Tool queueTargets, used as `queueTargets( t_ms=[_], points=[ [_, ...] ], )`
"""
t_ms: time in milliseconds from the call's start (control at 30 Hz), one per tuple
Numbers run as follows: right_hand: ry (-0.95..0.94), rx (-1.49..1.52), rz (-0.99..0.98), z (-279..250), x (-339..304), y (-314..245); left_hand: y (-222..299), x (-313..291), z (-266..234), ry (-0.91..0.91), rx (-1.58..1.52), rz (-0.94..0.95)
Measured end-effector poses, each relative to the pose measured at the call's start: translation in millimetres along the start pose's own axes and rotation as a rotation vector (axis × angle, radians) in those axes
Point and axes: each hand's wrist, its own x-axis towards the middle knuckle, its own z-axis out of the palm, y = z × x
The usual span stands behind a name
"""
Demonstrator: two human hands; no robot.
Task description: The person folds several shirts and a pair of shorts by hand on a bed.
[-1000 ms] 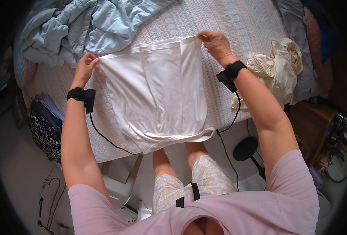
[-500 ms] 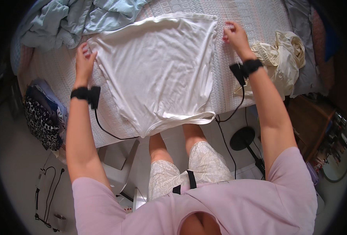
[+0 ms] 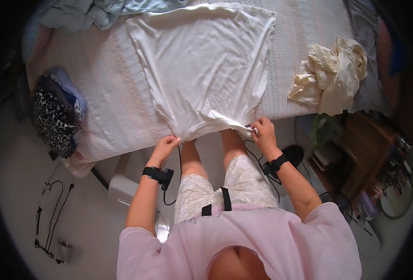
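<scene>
A white sleeveless top (image 3: 209,60) lies spread on the bed, its wide hem at the far side and its strap end hanging at the bed's near edge. My left hand (image 3: 166,147) pinches the near left corner of the top, thumb and fingers pressed together. At the near right corner, my right hand (image 3: 264,135) grips a bit of the strap fabric between its fingers. Between the two hands the neckline sags in a loose curve. Each wrist wears a black strap with a small black box and cable.
The bed (image 3: 99,93) has a pale quilted cover. A light blue cloth (image 3: 90,14) lies far left, a patterned clothes pile (image 3: 55,114) at the left edge, and crumpled cream clothing (image 3: 332,70) on the right. A wooden cabinet (image 3: 365,135) stands at right; a white stool-like object (image 3: 122,189) is below the bed.
Both hands have come from the top's far corners down to its near strap end and closed on it. The top now appears higher and slightly right in view.
</scene>
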Motion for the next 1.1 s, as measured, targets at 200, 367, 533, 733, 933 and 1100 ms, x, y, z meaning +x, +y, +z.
queueTargets(
  t_ms=[200,367,533,733,933,1100],
  points=[
    [-0.118,-0.111,0.018,15.5,-42.8,10.3,-13.5,7.5,25.9,-0.021,0.019,-0.068],
    [-0.292,0.520,0.594,42.9,-13.9,31.0,-26.4,13.4,34.6,-0.042,-0.294,-0.118],
    [-0.302,1.166,0.853,58.4,3.3,-4.1,-66.5,34.9,28.6,-0.125,-0.532,-0.114],
    [-0.371,1.149,0.838,53.5,-20.9,15.7,-30.6,-11.7,2.7,-0.253,-0.469,-0.026],
    [-0.421,1.199,0.805,24.6,-50.3,15.9,-50.7,-31.1,-16.0,-0.236,-0.414,-0.039],
    [-0.444,1.169,0.783,23.4,-54.9,9.9,-41.0,-46.0,-8.6,-0.266,-0.305,-0.090]
  ],
)
